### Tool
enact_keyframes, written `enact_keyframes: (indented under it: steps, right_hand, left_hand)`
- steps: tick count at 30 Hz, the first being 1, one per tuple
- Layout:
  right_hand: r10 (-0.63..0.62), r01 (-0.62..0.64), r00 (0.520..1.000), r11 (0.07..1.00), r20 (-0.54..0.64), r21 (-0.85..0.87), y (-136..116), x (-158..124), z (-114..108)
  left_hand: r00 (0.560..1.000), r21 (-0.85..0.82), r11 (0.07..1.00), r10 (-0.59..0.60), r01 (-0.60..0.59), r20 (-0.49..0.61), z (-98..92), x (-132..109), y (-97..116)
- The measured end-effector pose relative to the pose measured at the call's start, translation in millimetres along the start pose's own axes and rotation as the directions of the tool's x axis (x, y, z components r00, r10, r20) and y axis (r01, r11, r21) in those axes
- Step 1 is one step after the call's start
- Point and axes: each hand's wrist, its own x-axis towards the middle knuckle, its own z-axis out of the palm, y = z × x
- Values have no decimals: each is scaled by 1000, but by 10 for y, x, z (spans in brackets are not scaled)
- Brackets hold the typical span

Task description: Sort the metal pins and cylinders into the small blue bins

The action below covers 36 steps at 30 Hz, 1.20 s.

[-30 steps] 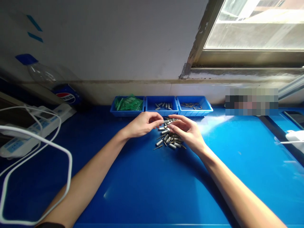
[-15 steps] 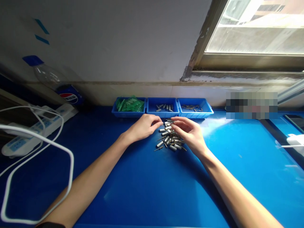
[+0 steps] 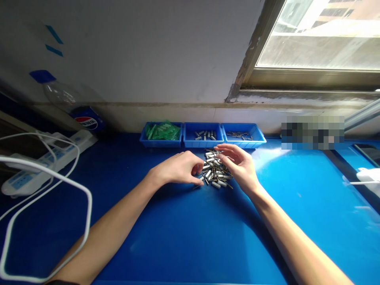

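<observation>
A loose pile of silver hex standoffs [image 3: 215, 184] and thin blind rivets [image 3: 230, 186] lies on the blue table between my hands. My left hand [image 3: 181, 168] is at the pile's left edge, thumb and fingers parted around a few pieces there. Over the right side of the pile is my right hand [image 3: 239, 162], with a gap between its thumb and forefinger. Pieces show close to those fingertips, but none is plainly gripped. Behind the pile, the middle blue bin [image 3: 203, 143] holds several standoffs, and the right blue bin [image 3: 245, 141] holds several rivets.
The left blue bin [image 3: 160, 143] contains green plastic bags [image 3: 164, 130]. At the left are a power strip [image 3: 50, 158], a looping white cable [image 3: 89, 213] and a cola bottle [image 3: 87, 118]. A white plug [image 3: 368, 174] sits on the right. A wall and window rise behind.
My left hand has moved down toward me along the pile's left side, its thumb and fingers spreading from a near pinch. My right hand has shifted slightly, its fingers still apart.
</observation>
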Motion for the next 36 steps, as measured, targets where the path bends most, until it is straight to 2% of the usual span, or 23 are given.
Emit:
enact_keyframes:
  steps: [2,4,6,7,9,10,11,13,14,16,17,22,30,36]
  right_hand:
    - [19,-17,999,999,39,-44,-46,20,-44]
    - [-5,11,999,987,38,-162,-99,79,-210]
    - [-127,88,988,930,-87,-358,-127,183,-547]
    - [-221,112,958,875,-183,-471,-119,247,-781]
    - [-409,39,846,688,-343,-724,-47,380,-1340]
    - [-481,-47,796,557,-368,-829,18,440,-1640]
    - [-509,-135,790,402,-343,-906,98,489,-1933]
    - [-509,-333,789,116,-344,-936,279,550,-2443]
    - [-474,-387,809,14,-347,-922,365,563,-2640]
    - [-350,-373,885,-136,-308,-918,500,573,-2904]
    - [-302,-337,914,-189,-272,-922,542,579,-2976]
    - [-265,-296,939,-303,-218,-906,569,675,-3042]
    - [-304,-257,939,-318,-158,-913,602,660,-2997]
    - [-306,-285,934,-324,-185,-902,598,660,-2963]
  left_hand:
    - [1000,-4,1000,-20,21,23,7,0,-5]
    - [999,4,999,-38,38,23,7,3,-12]
    - [999,15,999,-48,48,14,2,8,-15]
    - [999,15,999,-49,49,11,-1,10,-14]
    - [999,4,999,-44,44,7,-7,12,-5]
    - [999,-3,999,-40,40,6,-10,12,2]
    - [999,-7,999,-35,35,5,-13,12,12]
    - [999,-7,999,-33,33,4,-21,9,33]
    - [999,-3,999,-36,36,5,-24,6,44]
    - [999,4,999,-54,54,7,-31,0,61]
    - [998,1,998,-66,66,7,-34,-3,66]
    - [995,-27,995,-94,94,15,-43,-6,66]
    - [994,-16,994,-107,108,31,-74,-8,79]
    - [994,-4,994,-105,105,33,-76,-18,107]
